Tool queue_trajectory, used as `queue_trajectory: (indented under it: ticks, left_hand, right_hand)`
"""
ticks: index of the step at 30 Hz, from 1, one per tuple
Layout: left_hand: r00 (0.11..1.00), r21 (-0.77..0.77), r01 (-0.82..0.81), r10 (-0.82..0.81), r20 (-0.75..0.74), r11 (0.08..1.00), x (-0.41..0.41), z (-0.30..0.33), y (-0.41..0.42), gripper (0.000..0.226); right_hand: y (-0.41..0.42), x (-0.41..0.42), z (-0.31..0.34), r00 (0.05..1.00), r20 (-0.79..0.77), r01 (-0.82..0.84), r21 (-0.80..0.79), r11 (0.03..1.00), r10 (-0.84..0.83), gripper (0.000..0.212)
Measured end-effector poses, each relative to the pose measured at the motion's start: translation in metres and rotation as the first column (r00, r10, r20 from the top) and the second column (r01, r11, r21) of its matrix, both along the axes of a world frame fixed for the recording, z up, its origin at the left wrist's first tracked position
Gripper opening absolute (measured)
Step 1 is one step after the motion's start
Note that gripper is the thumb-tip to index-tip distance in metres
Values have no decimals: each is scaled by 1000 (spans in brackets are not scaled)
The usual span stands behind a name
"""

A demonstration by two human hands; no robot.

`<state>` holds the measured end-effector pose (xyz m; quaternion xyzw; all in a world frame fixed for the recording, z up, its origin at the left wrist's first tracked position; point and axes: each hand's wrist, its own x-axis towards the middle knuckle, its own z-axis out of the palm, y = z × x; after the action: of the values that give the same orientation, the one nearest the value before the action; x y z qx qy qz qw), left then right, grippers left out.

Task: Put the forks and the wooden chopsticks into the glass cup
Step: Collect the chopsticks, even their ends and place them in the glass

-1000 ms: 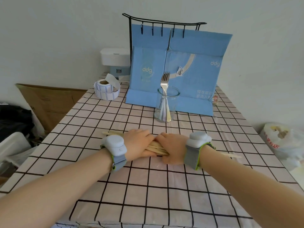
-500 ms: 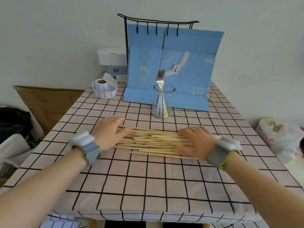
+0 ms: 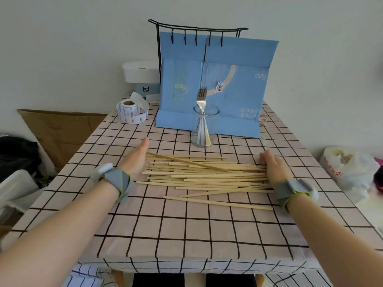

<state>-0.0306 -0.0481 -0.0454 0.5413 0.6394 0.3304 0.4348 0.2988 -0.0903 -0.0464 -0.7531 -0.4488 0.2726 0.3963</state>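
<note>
Several wooden chopsticks [image 3: 204,177] lie spread flat, left to right, in the middle of the checked tablecloth. My left hand [image 3: 135,159] stands on its edge with straight fingers at the left ends of the sticks. At their right ends my right hand [image 3: 274,166] does the same, palm turned inward. Neither hand holds anything. Behind the sticks stands the glass cup [image 3: 204,126] with forks [image 3: 202,100] upright inside it, tines up.
A blue folded card [image 3: 238,83] leans on a black wire rack [image 3: 196,30] behind the cup. A label roll [image 3: 131,111] and a white dispenser [image 3: 141,72] sit at the back left. A plastic bag [image 3: 350,172] lies off the table's right side.
My hands were together on top of the bundled chopsticks; they have slid apart to the two ends, and the sticks now lie spread out flat.
</note>
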Motion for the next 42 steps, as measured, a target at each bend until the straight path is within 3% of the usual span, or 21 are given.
queue_trajectory:
  ticks: [4,9,12,14,15,16,18,19,20,21,23,25,28,33,36,39,42]
  left_hand:
    - [999,32,37,-37,-2,999,20,-4,-2,75]
    - [998,57,67,-67,-1,996,38,-9,-8,68]
    - [994,80,79,-84,66,994,36,-7,-15,60]
    - [990,117,105,-114,78,988,26,-3,-25,67]
    - [986,129,168,-165,-30,977,21,1,-33,80]
    - [951,120,257,-229,-206,959,18,5,-41,100]
    - [767,38,477,-395,-505,878,18,7,-61,132]
    - [663,-17,558,-458,-593,830,20,7,-72,139]
    - [565,-72,608,-495,-660,790,22,5,-78,141]
    - [475,-121,634,-508,-719,764,27,6,-86,142]
    - [391,-154,627,-480,-785,763,32,0,-83,132]
    - [440,-75,587,-395,-806,806,32,0,-71,114]
    - [512,68,531,-256,-820,845,33,1,-48,96]
    - [593,-26,438,-311,-742,898,25,0,-17,127]
    - [570,-98,492,-405,-715,865,21,-2,-6,134]
    - [561,-68,578,-456,-691,813,26,-1,1,128]
    - [646,11,600,-477,-597,800,27,-1,4,110]
  right_hand:
    - [6,-31,-1,999,42,-34,-3,999,34,46]
    - [5,-57,-3,990,59,-128,-16,992,129,38]
    - [0,-51,7,972,-120,-201,11,980,201,34]
    - [-12,-36,12,939,-119,-319,40,947,321,46]
    - [-21,-29,14,906,-3,-423,42,905,424,63]
    - [-29,-23,13,824,177,-550,22,835,538,84]
    - [-43,-18,5,488,516,-746,-173,644,704,114]
    - [-48,-21,-2,321,612,-763,-286,580,723,115]
    - [-51,-26,-8,221,672,-747,-350,566,706,112]
    - [-52,-33,-14,194,708,-730,-358,582,679,110]
    - [-50,-47,-18,258,777,-687,-270,675,574,108]
    - [-40,-59,-17,327,803,-605,-227,763,498,108]
    - [-22,-71,-15,373,800,-536,-227,813,469,103]
    - [1,-54,-9,391,774,-496,-278,823,498,133]
    - [15,-38,-6,449,704,-495,-317,809,550,146]
    - [23,-38,0,418,616,-580,-384,718,667,133]
    - [26,-42,0,446,607,-627,-313,713,658,115]
